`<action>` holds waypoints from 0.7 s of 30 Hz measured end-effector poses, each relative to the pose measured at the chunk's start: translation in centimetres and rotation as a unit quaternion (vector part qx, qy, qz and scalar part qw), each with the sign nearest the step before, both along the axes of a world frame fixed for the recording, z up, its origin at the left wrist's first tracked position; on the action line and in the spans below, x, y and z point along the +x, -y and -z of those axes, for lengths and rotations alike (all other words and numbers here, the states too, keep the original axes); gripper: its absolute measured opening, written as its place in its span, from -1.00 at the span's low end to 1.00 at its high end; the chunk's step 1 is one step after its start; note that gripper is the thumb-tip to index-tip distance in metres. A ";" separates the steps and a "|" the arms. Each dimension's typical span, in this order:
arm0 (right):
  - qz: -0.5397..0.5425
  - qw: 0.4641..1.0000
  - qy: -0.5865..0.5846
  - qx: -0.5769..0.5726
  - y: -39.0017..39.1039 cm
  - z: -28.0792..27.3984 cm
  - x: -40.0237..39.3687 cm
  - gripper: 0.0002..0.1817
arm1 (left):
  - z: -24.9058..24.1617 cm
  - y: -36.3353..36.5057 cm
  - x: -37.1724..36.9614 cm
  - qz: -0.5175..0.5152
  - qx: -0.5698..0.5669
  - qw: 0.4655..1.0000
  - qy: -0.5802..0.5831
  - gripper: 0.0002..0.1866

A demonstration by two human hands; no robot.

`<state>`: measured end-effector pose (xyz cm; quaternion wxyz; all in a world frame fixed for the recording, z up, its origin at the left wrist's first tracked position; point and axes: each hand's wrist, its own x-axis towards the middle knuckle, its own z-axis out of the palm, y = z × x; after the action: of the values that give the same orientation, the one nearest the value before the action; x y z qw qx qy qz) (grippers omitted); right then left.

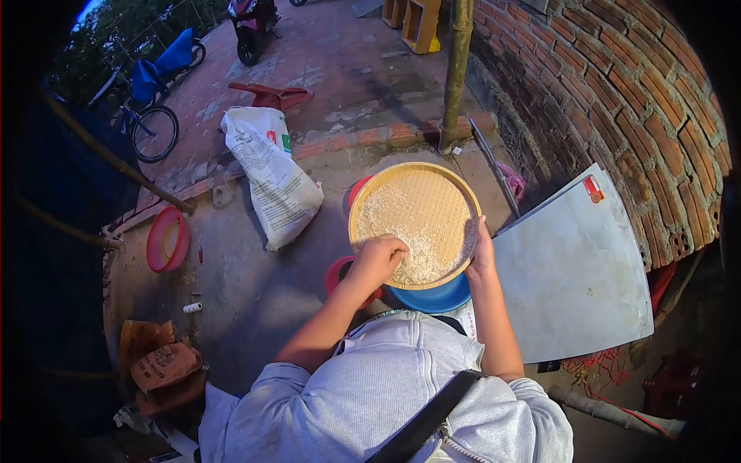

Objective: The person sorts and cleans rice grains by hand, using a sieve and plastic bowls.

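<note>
A round woven bamboo winnowing tray [432,199] is tilted in front of my body. Pale rice-like grains [421,258] are heaped at its near side and scattered thinly toward the far left. My right hand [482,251] grips the tray's right rim, with the thumb along the edge. Over the near-left rim reaches my left hand [378,258], its fingers curled and pressed together at the grains; whatever is between the fingertips is too small to make out. Partly hidden under the tray are a blue basin [436,299] and a red container [336,274].
A white printed sack [272,177] lies ahead on the left, with a red basin [168,240] farther left. A large grey sheet [575,278] leans at the right beside the brick wall [617,85]. A bamboo post [455,77] stands ahead. Brown paper bags [166,366] lie at lower left.
</note>
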<state>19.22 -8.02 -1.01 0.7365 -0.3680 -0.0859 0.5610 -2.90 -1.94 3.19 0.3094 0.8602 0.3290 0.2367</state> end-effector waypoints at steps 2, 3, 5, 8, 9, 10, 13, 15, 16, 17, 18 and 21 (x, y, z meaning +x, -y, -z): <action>-0.011 1.000 -0.004 -0.002 -0.3 0.6 -0.1 -0.40 | -0.5 -0.6 -0.5 -0.025 -0.039 0.999 0.019 -0.90; -0.016 1.000 -0.007 -0.011 -0.4 0.8 -0.1 -0.41 | -0.6 -1.0 -0.8 -0.029 -0.042 0.999 0.018 -0.90; -0.025 0.999 -0.012 -0.023 -0.7 1.6 0.0 -0.41 | -0.9 -1.9 -1.7 -0.076 -0.086 0.988 0.104 -0.89; -0.024 0.999 -0.009 -0.024 -0.7 2.5 0.3 -0.42 | 1.2 -4.3 -4.2 -0.117 -0.090 0.980 0.137 -0.89; -0.008 0.999 0.012 -0.030 -0.6 2.5 0.3 -0.42 | 3.0 -5.1 -5.2 -0.140 -0.105 0.972 0.156 -0.88; -0.011 1.000 0.004 -0.021 -0.5 2.8 0.5 -0.42 | 4.6 -5.8 -6.2 -0.144 -0.109 0.971 0.154 -0.88; -0.007 1.000 -0.004 -0.024 -0.1 4.0 1.5 -0.42 | 9.1 -6.9 -8.7 -0.197 -0.170 0.957 0.124 -0.87; 0.010 1.000 -0.019 -0.019 0.2 4.0 2.0 -0.43 | 11.7 -6.9 -9.6 -0.224 -0.158 0.959 0.072 -0.86; 0.023 0.999 -0.020 -0.021 0.2 4.4 2.2 -0.44 | 13.0 -6.8 -9.8 -0.235 -0.157 0.958 0.052 -0.84; 0.025 0.999 -0.019 -0.023 0.4 4.7 2.4 -0.44 | 14.2 -6.8 -10.0 -0.234 -0.159 0.958 0.051 -0.84; 0.029 0.999 -0.025 -0.026 0.6 4.6 2.4 -0.44 | 15.7 -6.8 -10.3 -0.238 -0.187 0.953 0.015 -0.81; 0.041 0.999 -0.025 -0.025 1.0 5.3 2.9 -0.45 | 18.6 -5.8 -11.0 -0.215 -0.038 0.969 -0.119 -0.64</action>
<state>22.08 -9.06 -6.27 0.7514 -0.3748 -0.0383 0.5416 -13.92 3.84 -15.37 0.2421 0.7789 0.5494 0.1812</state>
